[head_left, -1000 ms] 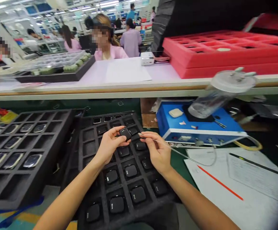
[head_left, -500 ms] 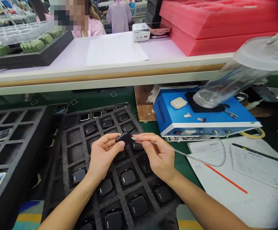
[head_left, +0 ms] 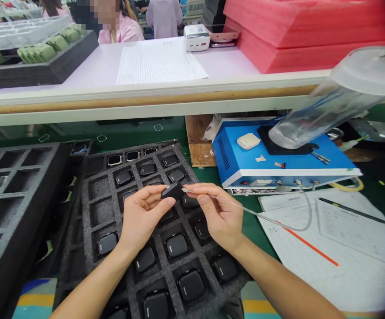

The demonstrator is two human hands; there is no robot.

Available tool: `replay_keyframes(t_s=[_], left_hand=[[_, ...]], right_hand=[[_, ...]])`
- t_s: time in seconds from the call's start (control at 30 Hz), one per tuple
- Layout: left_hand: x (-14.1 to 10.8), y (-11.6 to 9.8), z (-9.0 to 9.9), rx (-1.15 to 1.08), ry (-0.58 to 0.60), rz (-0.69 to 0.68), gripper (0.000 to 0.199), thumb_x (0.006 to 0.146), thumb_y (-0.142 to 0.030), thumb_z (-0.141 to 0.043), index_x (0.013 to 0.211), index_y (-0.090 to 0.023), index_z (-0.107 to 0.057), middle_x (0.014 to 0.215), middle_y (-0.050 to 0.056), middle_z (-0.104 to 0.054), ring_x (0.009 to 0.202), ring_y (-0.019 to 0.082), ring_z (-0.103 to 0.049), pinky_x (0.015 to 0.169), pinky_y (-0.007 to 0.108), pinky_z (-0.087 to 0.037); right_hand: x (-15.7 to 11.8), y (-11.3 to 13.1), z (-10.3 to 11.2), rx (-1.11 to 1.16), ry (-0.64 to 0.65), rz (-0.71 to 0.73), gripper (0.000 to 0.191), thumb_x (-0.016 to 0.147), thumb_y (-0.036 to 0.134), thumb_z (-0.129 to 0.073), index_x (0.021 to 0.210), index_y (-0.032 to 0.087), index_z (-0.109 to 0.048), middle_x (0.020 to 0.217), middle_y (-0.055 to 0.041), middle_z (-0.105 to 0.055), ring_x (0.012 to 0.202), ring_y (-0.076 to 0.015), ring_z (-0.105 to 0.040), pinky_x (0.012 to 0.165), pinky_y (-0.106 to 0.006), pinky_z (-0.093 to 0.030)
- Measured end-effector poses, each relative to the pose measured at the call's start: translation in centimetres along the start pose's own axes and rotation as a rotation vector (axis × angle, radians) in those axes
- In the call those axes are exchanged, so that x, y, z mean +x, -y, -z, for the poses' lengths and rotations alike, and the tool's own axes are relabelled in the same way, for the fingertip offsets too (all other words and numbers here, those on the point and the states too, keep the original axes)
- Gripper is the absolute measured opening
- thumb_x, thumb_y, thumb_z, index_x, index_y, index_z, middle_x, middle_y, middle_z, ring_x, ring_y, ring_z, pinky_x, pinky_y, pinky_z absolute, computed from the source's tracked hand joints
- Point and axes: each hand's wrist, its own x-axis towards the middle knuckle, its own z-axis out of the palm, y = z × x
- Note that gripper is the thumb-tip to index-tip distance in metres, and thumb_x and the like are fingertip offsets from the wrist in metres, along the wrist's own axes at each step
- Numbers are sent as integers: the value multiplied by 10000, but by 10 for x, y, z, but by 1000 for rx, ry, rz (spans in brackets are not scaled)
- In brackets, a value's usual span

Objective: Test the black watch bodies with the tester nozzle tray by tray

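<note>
My left hand [head_left: 145,212] pinches a black smartwatch body [head_left: 171,191] by its edge, tilted above the foam tray [head_left: 100,212]. My right hand [head_left: 221,215] is closed on the end of a clear thin tube [head_left: 257,214], whose pale tip [head_left: 185,190] points at the watch's near side; whether it touches cannot be made out. From there the tube loops back to the front of the blue box [head_left: 298,177]. Several more black watch bodies [head_left: 177,245] lie face down in the tray's compartments below my hands.
Left stands another foam tray [head_left: 16,239] with framed watches. Papers [head_left: 298,283] with a red stick [head_left: 312,248] and a black pen [head_left: 352,210] lie right. A clear cylinder [head_left: 328,99] leans over the blue box. Above runs a shelf [head_left: 89,95] bearing red foam blocks [head_left: 298,57]; a person sits beyond.
The view has shifted slightly, moving the shelf a little up in the picture. Both hands keep their hold on the watch body and the tube, nearly unmoved.
</note>
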Motion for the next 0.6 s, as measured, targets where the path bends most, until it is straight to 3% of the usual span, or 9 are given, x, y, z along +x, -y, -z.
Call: replay_keyframes(t_s=[0.37,0.6], left_hand=[[-2,-1,0,-31,14,0,301,684,-259,-896,944,-176,-768,904,39,-813,809,153,-761,768,203,-595],[-2,0,-1,-27,11,-10,296,692,-254,-890,951,-173,-771,915,41,-814,816,151,-763,763,192,-595]], right_hand=[[2,0,-1,10,0,10,185,995,192,-566,1069,235,-730,1096,-69,-748,1018,-213,-722,875,-393,-631],[0,1,0,13,0,8,183,996,198,-566,1070,232,-730,1091,-68,-749,1006,-211,-722,868,-395,-633]])
